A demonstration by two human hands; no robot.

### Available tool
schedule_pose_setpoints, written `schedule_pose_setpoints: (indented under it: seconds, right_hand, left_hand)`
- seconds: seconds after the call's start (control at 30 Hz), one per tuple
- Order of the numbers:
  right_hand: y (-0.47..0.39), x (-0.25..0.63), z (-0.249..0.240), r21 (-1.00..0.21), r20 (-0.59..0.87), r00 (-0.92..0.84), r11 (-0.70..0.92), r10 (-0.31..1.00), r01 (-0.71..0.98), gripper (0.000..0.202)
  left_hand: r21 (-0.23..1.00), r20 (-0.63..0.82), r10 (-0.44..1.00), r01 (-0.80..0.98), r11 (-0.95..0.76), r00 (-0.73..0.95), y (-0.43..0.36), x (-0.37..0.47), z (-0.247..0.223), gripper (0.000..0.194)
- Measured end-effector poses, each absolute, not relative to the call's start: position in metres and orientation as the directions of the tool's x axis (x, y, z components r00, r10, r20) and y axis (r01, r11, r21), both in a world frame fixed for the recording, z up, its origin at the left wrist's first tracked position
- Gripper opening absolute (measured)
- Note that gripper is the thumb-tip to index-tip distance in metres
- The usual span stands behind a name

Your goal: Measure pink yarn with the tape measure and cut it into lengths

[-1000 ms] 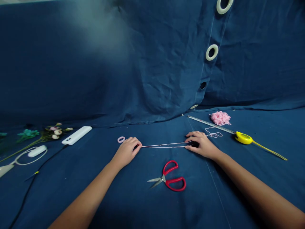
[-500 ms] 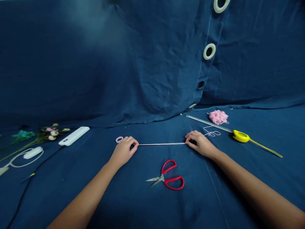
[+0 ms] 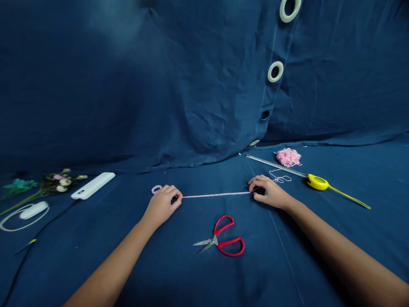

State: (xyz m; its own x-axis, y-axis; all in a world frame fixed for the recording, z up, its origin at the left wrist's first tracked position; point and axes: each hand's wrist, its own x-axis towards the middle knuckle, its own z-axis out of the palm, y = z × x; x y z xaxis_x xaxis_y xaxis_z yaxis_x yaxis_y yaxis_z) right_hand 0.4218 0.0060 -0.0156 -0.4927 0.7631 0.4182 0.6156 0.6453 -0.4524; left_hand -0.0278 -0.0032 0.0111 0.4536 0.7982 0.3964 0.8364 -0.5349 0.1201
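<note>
A: Can any writing be read here?
B: The tape measure (image 3: 317,182) has fine markings along its drawn-out blade (image 3: 276,165), too small to read. The white device (image 3: 93,186) on the left bears a dark oval spot near one end; whether that is a logo or an opening, I cannot tell.
A: And the hands?
B: The left hand (image 3: 162,203) pinches one end of the pink yarn (image 3: 217,195) between thumb and fingertips. The right hand (image 3: 268,192) pinches the other end, its palm side in shadow. The yarn runs straight between them, above the red-handled scissors (image 3: 214,240), which lie open on the blue surface (image 3: 179,264).
A: What's hidden or cut off?
B: The yarn passes behind the right hand; loose loops (image 3: 281,178) emerge beyond, near the pink bundle (image 3: 288,157). The left hand partly covers a pink ring (image 3: 152,190). The black cable (image 3: 24,261) leaves the frame, and the teal flower (image 3: 21,185) is blurred.
</note>
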Motion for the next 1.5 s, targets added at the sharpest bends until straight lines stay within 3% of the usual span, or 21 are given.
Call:
schedule_pose_setpoints:
  seconds: [0.27,0.5,0.6,0.7,0.9,1.03,1.23,1.5]
  right_hand:
    - [0.006,0.425,-0.012,-0.528,0.385,-0.463,0.601,0.799,0.600,0.011]
    - [0.011,0.422,-0.019,-0.481,0.438,-0.449,0.625,0.779,0.616,0.013]
    - [0.013,0.422,-0.022,-0.460,0.459,-0.454,0.642,0.763,0.613,0.014]
    - [0.015,0.423,-0.024,-0.453,0.473,-0.461,0.656,0.751,0.603,0.014]
    - [0.016,0.424,-0.025,-0.463,0.478,-0.457,0.657,0.750,0.594,0.014]
    - [0.016,0.425,-0.025,-0.449,0.471,-0.464,0.657,0.750,0.606,0.014]
    - [0.015,0.424,-0.023,-0.441,0.465,-0.460,0.648,0.757,0.621,0.015]
    - [0.014,0.423,-0.022,-0.424,0.460,-0.461,0.644,0.759,0.637,0.015]
  left_hand:
    - [0.101,0.395,0.804,0.849,-0.519,0.445,-0.004,-0.025,0.011,0.016]
    - [0.039,0.429,0.809,0.887,-0.460,0.401,-0.006,0.000,0.024,0.009]
    - [0.124,0.480,0.787,0.859,-0.498,0.387,-0.010,0.047,0.036,0.010]
    - [0.208,0.465,0.747,0.762,-0.614,0.475,-0.011,0.112,0.040,0.009]
    - [0.245,0.405,0.701,0.669,-0.702,0.587,0.011,0.192,0.012,0.011]
    - [0.230,0.394,0.684,0.655,-0.720,0.613,0.025,0.195,-0.007,0.006]
    - [0.139,0.400,0.643,0.650,-0.747,0.653,0.024,0.196,-0.009,0.014]
    - [0.237,0.415,0.681,0.651,-0.721,0.603,0.024,0.194,-0.012,0.014]
